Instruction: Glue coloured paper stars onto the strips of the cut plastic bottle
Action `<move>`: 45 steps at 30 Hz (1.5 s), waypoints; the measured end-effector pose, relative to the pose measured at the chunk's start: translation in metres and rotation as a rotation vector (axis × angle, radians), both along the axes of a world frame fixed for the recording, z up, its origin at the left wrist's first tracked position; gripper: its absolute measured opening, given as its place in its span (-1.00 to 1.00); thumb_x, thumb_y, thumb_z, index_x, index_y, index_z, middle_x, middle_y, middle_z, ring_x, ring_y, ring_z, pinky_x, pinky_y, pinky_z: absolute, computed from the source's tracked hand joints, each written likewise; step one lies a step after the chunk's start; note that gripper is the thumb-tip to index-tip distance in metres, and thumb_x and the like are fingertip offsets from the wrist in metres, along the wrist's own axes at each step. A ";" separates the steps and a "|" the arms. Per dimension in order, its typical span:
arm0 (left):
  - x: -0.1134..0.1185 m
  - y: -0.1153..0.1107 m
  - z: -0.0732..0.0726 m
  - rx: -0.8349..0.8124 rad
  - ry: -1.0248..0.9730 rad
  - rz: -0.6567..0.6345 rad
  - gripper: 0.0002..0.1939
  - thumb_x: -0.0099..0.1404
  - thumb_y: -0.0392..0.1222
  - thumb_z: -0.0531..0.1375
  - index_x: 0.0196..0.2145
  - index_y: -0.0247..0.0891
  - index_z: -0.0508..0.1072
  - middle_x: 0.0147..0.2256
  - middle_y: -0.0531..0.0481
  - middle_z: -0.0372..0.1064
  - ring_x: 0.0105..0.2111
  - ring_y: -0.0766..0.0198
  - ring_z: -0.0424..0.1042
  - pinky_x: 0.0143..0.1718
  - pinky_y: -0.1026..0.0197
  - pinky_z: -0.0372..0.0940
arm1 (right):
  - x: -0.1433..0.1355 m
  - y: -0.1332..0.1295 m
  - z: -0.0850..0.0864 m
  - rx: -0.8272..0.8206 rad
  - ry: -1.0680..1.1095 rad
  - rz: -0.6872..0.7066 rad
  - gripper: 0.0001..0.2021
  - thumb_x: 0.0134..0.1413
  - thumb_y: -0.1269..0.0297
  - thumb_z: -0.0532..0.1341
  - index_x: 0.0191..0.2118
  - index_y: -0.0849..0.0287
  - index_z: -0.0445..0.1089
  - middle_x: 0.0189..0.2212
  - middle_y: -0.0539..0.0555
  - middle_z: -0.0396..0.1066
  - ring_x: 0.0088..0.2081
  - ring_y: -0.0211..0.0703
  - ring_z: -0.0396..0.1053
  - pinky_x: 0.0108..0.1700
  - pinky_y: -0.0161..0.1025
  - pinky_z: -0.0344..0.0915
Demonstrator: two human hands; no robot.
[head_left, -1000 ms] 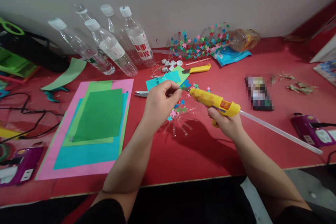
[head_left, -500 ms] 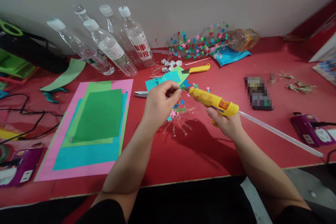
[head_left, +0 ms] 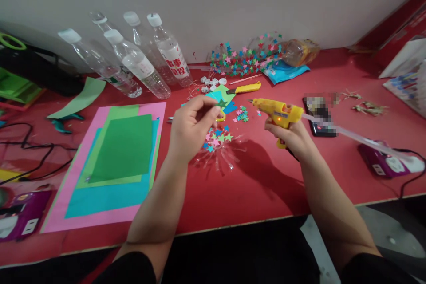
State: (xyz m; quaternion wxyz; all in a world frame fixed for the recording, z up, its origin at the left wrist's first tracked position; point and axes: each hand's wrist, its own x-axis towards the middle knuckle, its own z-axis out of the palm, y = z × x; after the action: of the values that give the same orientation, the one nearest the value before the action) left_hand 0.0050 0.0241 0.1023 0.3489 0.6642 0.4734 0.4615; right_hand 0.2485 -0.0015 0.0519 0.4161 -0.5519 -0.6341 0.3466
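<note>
Pinched between the thumb and fingers of my left hand (head_left: 193,126) is a small green paper star (head_left: 222,104). My right hand (head_left: 290,135) is wrapped round the handle of a yellow hot glue gun (head_left: 278,111), its nozzle pointing left, apart from the star. A long clear glue stick (head_left: 362,138) sticks out of its back end. Below my left hand lies a clear plastic piece cut into fringed strips (head_left: 229,159), with several coloured paper stars (head_left: 218,138) on it. More small stars (head_left: 242,114) are heaped behind it, near scissors with a yellow handle (head_left: 221,117), partly hidden.
Coloured paper sheets (head_left: 123,151) are stacked at left. Several clear plastic bottles (head_left: 143,69) stand by the wall. A yellow box cutter (head_left: 246,88), a star-covered clear bottle (head_left: 246,58) and a blue packet (head_left: 282,73) lie behind. A phone (head_left: 319,117) and purple power strip (head_left: 382,159) are at right.
The glue gun has moved right, and its nozzle has drawn away from the star. My left hand has shifted slightly left and turned the star's face into view.
</note>
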 end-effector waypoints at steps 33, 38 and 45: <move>-0.011 -0.047 -0.010 -0.887 -0.350 -0.378 -0.89 0.10 -0.19 0.22 -0.48 -0.27 0.37 -0.62 0.09 0.36 -0.70 0.49 0.22 -0.71 0.41 0.01 | -0.050 -0.043 0.029 0.869 -0.619 0.308 -0.88 0.21 0.42 0.15 -0.21 0.13 0.42 -0.35 0.06 0.56 -0.34 -0.22 0.48 -0.26 -0.27 0.39; -0.013 -0.048 -0.012 -0.918 -0.350 -0.410 -0.89 0.14 -0.20 0.20 -0.48 -0.28 0.37 -0.61 0.08 0.37 -0.71 0.50 0.21 -0.71 0.42 -0.02 | -0.054 -0.037 0.027 0.855 -0.612 0.350 -0.88 0.20 0.44 0.15 -0.24 0.16 0.44 -0.38 0.07 0.56 -0.38 -0.21 0.49 -0.31 -0.27 0.39; -0.037 -0.059 -0.015 -0.546 -0.104 -0.225 -0.88 0.29 -0.15 0.15 -0.32 -0.23 0.43 -0.65 0.16 0.27 -0.70 0.46 0.14 -0.66 0.36 0.04 | -0.041 -0.032 0.028 0.567 -0.504 0.169 -0.92 0.19 0.33 0.18 -0.28 0.06 0.42 -0.53 -0.06 0.49 -0.57 -0.34 0.38 -0.45 -0.35 0.28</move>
State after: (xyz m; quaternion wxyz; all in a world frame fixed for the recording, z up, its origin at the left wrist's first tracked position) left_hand -0.0323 -0.0352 0.0876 0.5873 0.5695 0.4851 0.3089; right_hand 0.2071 -0.0336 0.0795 0.3534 -0.4285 -0.8304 0.0442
